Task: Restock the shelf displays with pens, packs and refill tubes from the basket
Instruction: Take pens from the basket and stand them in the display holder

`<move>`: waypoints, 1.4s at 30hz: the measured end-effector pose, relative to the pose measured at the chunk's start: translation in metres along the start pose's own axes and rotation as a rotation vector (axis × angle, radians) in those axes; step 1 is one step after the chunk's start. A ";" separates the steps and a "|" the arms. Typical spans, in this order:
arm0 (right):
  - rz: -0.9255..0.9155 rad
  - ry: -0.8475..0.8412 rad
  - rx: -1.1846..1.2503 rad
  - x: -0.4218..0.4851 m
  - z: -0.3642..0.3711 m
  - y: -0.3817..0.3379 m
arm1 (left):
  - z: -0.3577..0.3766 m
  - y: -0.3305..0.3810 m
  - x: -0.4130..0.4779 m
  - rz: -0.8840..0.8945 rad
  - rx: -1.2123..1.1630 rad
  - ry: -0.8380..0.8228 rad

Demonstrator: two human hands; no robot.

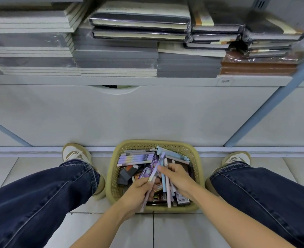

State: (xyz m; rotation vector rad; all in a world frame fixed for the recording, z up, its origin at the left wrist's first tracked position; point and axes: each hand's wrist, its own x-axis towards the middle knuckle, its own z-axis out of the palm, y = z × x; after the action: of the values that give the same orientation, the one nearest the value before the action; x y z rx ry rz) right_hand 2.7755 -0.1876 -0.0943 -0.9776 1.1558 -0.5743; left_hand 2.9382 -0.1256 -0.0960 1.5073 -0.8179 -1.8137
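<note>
**Light, slick pens come out of the basket by the fistful**

The lavender pen (161, 158) stands slanted above the basket, its lower barrel pinched in the curled fingers of the left hand (138, 192). Just beside it, the right hand (179, 176) is closed around a loose bundle of pens (167, 192), blue and pink, whose ends fan out below the palm.

These are thin plastic barrels, so I judge them very light and stiff but smooth enough to slide against one another. A bundle held near one end will probably splay or shed a pen. A grip around the middle of the barrels, with the ends squared up, looks safer.

The film-wrapped packs (136, 156) lying flat in the back of the basket seem glossy and slippery. They are best taken across their short edges rather than by the wrap.

All of this sits in the yellow lattice basket (110, 178), which rests on the tiled floor (174, 230) between the person's shoes (74, 154), against the foot of the unit. I cannot pick out any refill tubes in the jumble.

Above, the shelf (129, 80) carries stacked notebooks (115, 59); no pen display is in view
</note>
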 end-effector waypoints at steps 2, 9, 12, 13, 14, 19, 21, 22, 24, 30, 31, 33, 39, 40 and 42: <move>0.014 -0.040 0.066 0.001 0.002 0.001 | 0.004 0.001 0.001 -0.017 -0.055 -0.016; -0.049 0.075 0.049 0.009 -0.012 -0.010 | -0.007 0.010 0.001 -0.066 0.067 -0.148; -0.080 0.072 0.015 0.011 -0.016 -0.014 | -0.004 0.014 0.000 -0.042 0.186 -0.167; -0.086 0.054 -0.009 0.010 -0.014 -0.014 | -0.002 0.015 0.000 -0.022 0.233 -0.162; -0.093 0.038 -0.035 0.010 -0.012 -0.013 | 0.001 0.016 0.002 -0.014 0.279 -0.144; -0.086 -0.034 -0.081 0.007 0.002 -0.012 | 0.020 0.022 0.006 -0.006 0.157 -0.066; -0.089 -0.022 -0.047 0.005 0.003 -0.015 | 0.023 0.024 0.006 0.025 0.137 -0.032; -0.088 -0.012 -0.035 0.005 0.003 -0.017 | 0.022 0.025 0.005 0.038 0.149 -0.006; -0.091 0.006 -0.039 0.004 0.004 -0.019 | 0.021 0.026 0.004 0.062 0.158 0.027; -0.095 0.034 -0.037 -0.002 0.012 -0.026 | 0.018 0.030 -0.003 0.111 0.104 0.011; -0.105 0.040 -0.028 -0.003 0.014 -0.027 | 0.018 0.031 -0.004 0.115 0.104 0.009; -0.119 0.042 -0.011 -0.005 0.016 -0.030 | 0.018 0.033 -0.007 0.135 0.117 0.000; -0.118 0.060 0.109 -0.007 0.015 -0.047 | 0.016 0.047 -0.018 0.202 0.049 -0.002; -0.131 0.106 0.133 -0.006 0.011 -0.052 | 0.016 0.050 -0.020 0.191 0.074 -0.022; -0.180 0.169 0.141 -0.005 0.004 -0.061 | 0.017 0.055 -0.024 0.168 0.090 -0.063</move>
State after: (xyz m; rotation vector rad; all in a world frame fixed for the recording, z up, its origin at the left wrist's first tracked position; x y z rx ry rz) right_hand 2.7835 -0.2125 -0.0384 -0.9301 1.1654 -0.8849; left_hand 2.9295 -0.1387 -0.0356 1.3977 -1.0374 -1.7270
